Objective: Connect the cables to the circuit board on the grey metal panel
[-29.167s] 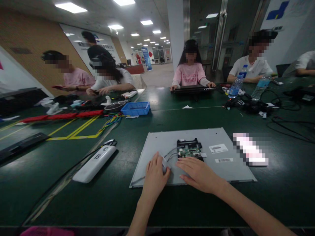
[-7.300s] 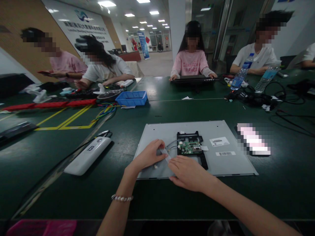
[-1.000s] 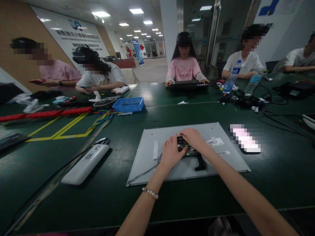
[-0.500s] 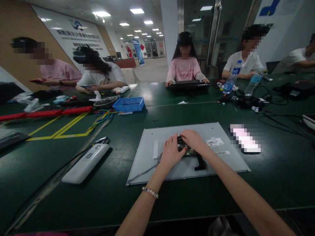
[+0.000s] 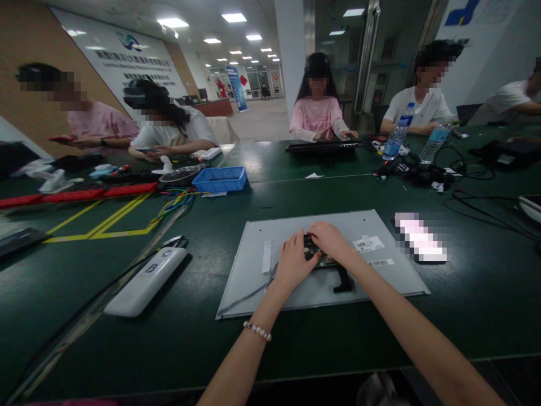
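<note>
Both hands look busy with the green board (image 5: 325, 263) and its black frame (image 5: 344, 281); that seems to be the step now. They sit on a flat gray panel (image 5: 313, 291), which lies close to the bench's near edge. The left hand (image 5: 295, 259) is on the left side of the board, fingers a bit spread and thumb out over it. The right hand (image 5: 332, 242) bends over the top side. Its fingertips are hidden, so I cannot tell if the fingers of each hand grip or just press. My guess is that the next move calls for a light, steady touch, as the board looks easy to hurt. Gray wires (image 5: 249, 297) run to the panel's near left corner, and a white strip (image 5: 266, 257) lies left of the hands.

The bench (image 5: 147, 355) is dark green. A long white box (image 5: 146, 282) is on the panel's left, and a blue tray (image 5: 217, 184) is farther back. Two bottles (image 5: 399, 132) stand toward the far edge, where a person in pink (image 5: 318, 117) sits. Bright lights (image 5: 234, 18) shine above.
</note>
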The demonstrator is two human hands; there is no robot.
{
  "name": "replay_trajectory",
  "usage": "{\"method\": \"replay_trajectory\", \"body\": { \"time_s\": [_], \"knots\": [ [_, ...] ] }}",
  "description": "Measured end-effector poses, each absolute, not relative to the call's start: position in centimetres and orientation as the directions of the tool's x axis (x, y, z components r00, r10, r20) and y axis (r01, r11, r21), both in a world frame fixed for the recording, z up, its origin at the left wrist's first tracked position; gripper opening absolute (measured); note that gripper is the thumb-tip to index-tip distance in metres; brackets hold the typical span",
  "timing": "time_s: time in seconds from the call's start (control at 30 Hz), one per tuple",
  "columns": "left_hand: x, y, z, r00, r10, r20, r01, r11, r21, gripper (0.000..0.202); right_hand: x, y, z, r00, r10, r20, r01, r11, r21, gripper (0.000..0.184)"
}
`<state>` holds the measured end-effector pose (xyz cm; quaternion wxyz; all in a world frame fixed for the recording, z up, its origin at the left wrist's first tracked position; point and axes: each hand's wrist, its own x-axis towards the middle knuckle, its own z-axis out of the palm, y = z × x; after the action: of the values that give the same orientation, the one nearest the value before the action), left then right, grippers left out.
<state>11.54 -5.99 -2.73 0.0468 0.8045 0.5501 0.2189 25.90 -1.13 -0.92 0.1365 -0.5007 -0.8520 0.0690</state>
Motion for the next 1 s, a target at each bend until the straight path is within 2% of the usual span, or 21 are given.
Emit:
{"method": "replay_trajectory", "body": {
  "time_s": [0.53,0.73,0.87,1.0],
  "knots": [
    [11.3,-6.1,-2.8,0.298,0.906,0.301,0.864,-0.391,0.319,0.066,26.0,-0.8,-0.1,-0.449,0.887,0.107,0.839,0.460,-0.290,0.026],
    [11.3,-6.3,-2.4,0.303,0.902,0.309,0.864,-0.397,0.312,0.066,29.5,-1.2,1.7,-0.420,0.890,0.178,0.804,0.456,-0.381,0.031],
    [11.8,-6.7,-1.2,0.348,0.880,0.323,0.855,-0.440,0.276,0.057,34.7,-1.7,1.7,-0.339,0.932,0.132,0.839,0.363,-0.406,0.033],
    [12.8,-7.6,0.1,0.500,0.810,0.307,0.791,-0.571,0.218,0.045,38.8,-2.2,-0.1,-0.238,0.971,0.032,0.876,0.229,-0.426,0.037]
  ]
}}
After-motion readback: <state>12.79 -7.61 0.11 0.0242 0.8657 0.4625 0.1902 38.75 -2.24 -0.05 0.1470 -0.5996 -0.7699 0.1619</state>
